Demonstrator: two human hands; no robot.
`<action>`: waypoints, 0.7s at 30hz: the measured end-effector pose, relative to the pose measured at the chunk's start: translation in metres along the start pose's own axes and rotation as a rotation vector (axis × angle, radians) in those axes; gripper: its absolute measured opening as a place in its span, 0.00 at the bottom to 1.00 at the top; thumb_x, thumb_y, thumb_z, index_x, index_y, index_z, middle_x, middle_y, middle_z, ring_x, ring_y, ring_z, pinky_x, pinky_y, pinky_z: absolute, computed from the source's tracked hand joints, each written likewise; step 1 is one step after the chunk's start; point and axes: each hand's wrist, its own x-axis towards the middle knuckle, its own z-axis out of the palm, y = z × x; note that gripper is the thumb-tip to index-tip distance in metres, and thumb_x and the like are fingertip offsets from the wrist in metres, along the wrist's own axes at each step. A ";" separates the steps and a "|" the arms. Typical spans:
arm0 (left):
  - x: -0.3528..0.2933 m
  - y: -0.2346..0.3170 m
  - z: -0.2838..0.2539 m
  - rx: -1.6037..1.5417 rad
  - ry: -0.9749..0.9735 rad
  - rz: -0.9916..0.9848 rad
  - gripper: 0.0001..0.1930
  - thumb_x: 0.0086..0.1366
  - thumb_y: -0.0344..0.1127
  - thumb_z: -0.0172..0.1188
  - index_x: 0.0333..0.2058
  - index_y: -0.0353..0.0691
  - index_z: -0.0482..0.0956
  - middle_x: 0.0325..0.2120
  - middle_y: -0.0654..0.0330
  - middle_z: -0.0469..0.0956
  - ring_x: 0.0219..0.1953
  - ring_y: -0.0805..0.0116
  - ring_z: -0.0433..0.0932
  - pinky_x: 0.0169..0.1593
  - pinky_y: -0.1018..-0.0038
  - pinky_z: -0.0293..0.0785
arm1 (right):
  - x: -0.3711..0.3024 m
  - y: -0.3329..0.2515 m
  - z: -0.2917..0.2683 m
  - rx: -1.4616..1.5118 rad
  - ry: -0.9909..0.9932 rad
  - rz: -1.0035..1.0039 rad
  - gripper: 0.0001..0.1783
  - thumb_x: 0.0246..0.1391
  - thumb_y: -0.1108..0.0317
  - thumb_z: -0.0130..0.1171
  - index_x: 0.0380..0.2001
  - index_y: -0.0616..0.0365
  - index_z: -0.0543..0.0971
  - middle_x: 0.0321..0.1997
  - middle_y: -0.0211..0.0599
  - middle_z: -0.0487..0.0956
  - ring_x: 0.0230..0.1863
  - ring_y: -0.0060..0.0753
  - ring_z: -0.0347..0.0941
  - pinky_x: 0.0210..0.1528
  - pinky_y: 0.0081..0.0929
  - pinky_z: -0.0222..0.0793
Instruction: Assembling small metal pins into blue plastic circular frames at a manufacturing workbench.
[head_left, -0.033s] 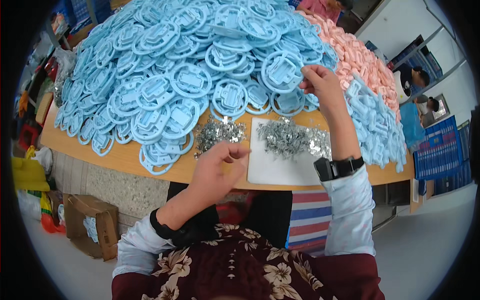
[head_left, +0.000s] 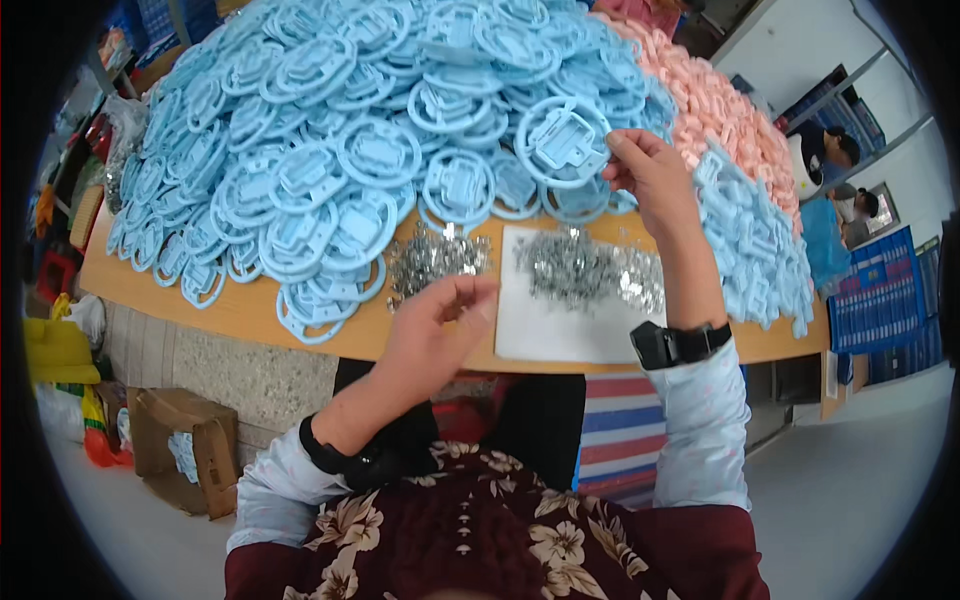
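Observation:
My right hand (head_left: 650,178) pinches the rim of a round light-blue plastic part (head_left: 566,142), a ring with a boxy recess in its middle. The part is at the front of a big heap of similar blue parts (head_left: 380,156). My left hand (head_left: 440,325) hovers over the table's front edge, its fingers curled and thumb near the index finger. Anything between those fingertips is too small or hidden to make out. Just beyond my left hand is a pile of small shiny metal pieces (head_left: 437,258). More metal bits (head_left: 570,265) lie on a white board (head_left: 555,335) to its right.
Smaller light-blue parts (head_left: 745,245) are heaped at the right, with pink parts (head_left: 725,105) behind them. The wooden table (head_left: 345,340) ends close to my body. An open cardboard box (head_left: 210,455) stands on the floor at left. Other people (head_left: 825,155) are at the far right.
The blue part in my right hand has shifted slightly left and turned a little. My left hand has risen slightly, its fingers curling closer together.

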 end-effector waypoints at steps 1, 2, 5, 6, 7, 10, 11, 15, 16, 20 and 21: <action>-0.001 -0.003 0.003 -0.231 0.012 -0.223 0.17 0.68 0.34 0.58 0.54 0.36 0.75 0.44 0.58 0.79 0.47 0.65 0.78 0.48 0.69 0.75 | -0.026 -0.002 0.005 0.115 -0.015 0.049 0.13 0.60 0.60 0.63 0.38 0.60 0.79 0.28 0.29 0.78 0.26 0.20 0.76 0.31 0.17 0.70; -0.001 -0.004 0.000 -0.311 -0.025 -0.262 0.21 0.74 0.39 0.51 0.60 0.34 0.68 0.51 0.57 0.77 0.53 0.69 0.77 0.51 0.70 0.76 | -0.052 0.007 0.007 0.135 -0.120 0.064 0.12 0.61 0.61 0.62 0.39 0.60 0.79 0.28 0.29 0.78 0.26 0.20 0.75 0.31 0.17 0.69; -0.005 -0.009 -0.003 -0.785 -0.028 -0.390 0.22 0.74 0.39 0.51 0.61 0.35 0.67 0.54 0.55 0.75 0.54 0.68 0.77 0.50 0.72 0.77 | -0.141 0.008 0.033 0.213 -0.338 0.295 0.10 0.62 0.65 0.61 0.39 0.61 0.79 0.28 0.29 0.79 0.26 0.19 0.75 0.31 0.17 0.69; -0.007 -0.009 -0.005 -0.639 -0.123 -0.421 0.20 0.72 0.38 0.54 0.58 0.34 0.70 0.50 0.56 0.78 0.51 0.69 0.79 0.50 0.73 0.78 | -0.166 0.015 0.040 0.262 -0.389 0.359 0.11 0.62 0.64 0.61 0.40 0.61 0.80 0.29 0.29 0.80 0.26 0.18 0.74 0.31 0.18 0.70; -0.010 -0.013 -0.001 -0.540 -0.207 -0.459 0.19 0.72 0.38 0.55 0.57 0.35 0.72 0.47 0.59 0.79 0.47 0.73 0.79 0.47 0.75 0.78 | -0.185 0.025 0.043 0.314 -0.434 0.419 0.11 0.62 0.63 0.62 0.41 0.61 0.80 0.29 0.28 0.80 0.25 0.18 0.74 0.32 0.18 0.71; -0.023 -0.021 0.013 -0.285 -0.345 -0.555 0.14 0.72 0.37 0.57 0.51 0.38 0.78 0.38 0.66 0.83 0.37 0.83 0.79 0.41 0.81 0.77 | -0.220 0.053 0.044 0.347 -0.422 0.470 0.11 0.62 0.65 0.62 0.42 0.61 0.80 0.31 0.28 0.81 0.27 0.16 0.75 0.32 0.16 0.72; -0.027 -0.026 0.017 -0.295 -0.321 -0.580 0.14 0.72 0.37 0.56 0.52 0.38 0.78 0.38 0.66 0.83 0.37 0.83 0.79 0.40 0.81 0.77 | -0.225 0.060 0.038 0.324 -0.339 0.470 0.11 0.61 0.66 0.63 0.42 0.61 0.80 0.31 0.28 0.81 0.28 0.17 0.75 0.32 0.17 0.72; -0.032 -0.030 0.031 -0.331 -0.233 -0.609 0.14 0.73 0.37 0.54 0.52 0.38 0.77 0.38 0.66 0.82 0.37 0.82 0.79 0.39 0.81 0.77 | -0.221 0.088 0.004 -0.314 0.081 0.115 0.12 0.57 0.69 0.64 0.43 0.60 0.81 0.29 0.34 0.81 0.30 0.23 0.77 0.33 0.25 0.72; -0.028 -0.031 0.034 -0.343 -0.217 -0.614 0.14 0.74 0.37 0.53 0.53 0.38 0.76 0.38 0.66 0.82 0.37 0.82 0.80 0.39 0.81 0.78 | -0.214 0.095 -0.003 -0.388 0.139 0.070 0.13 0.55 0.69 0.64 0.43 0.60 0.81 0.31 0.41 0.81 0.30 0.32 0.78 0.35 0.30 0.73; -0.018 -0.037 0.047 -0.387 -0.193 -0.605 0.15 0.75 0.36 0.51 0.55 0.37 0.73 0.38 0.62 0.82 0.39 0.77 0.81 0.44 0.79 0.78 | -0.191 0.103 0.004 -0.565 0.172 -0.030 0.12 0.56 0.66 0.63 0.42 0.58 0.81 0.38 0.47 0.81 0.33 0.46 0.78 0.39 0.37 0.74; -0.017 -0.038 0.049 -0.403 -0.192 -0.600 0.15 0.75 0.36 0.50 0.55 0.38 0.73 0.38 0.62 0.82 0.39 0.78 0.81 0.44 0.79 0.78 | -0.187 0.108 0.005 -0.630 0.163 -0.039 0.11 0.56 0.66 0.63 0.41 0.58 0.81 0.39 0.47 0.81 0.34 0.48 0.78 0.40 0.37 0.74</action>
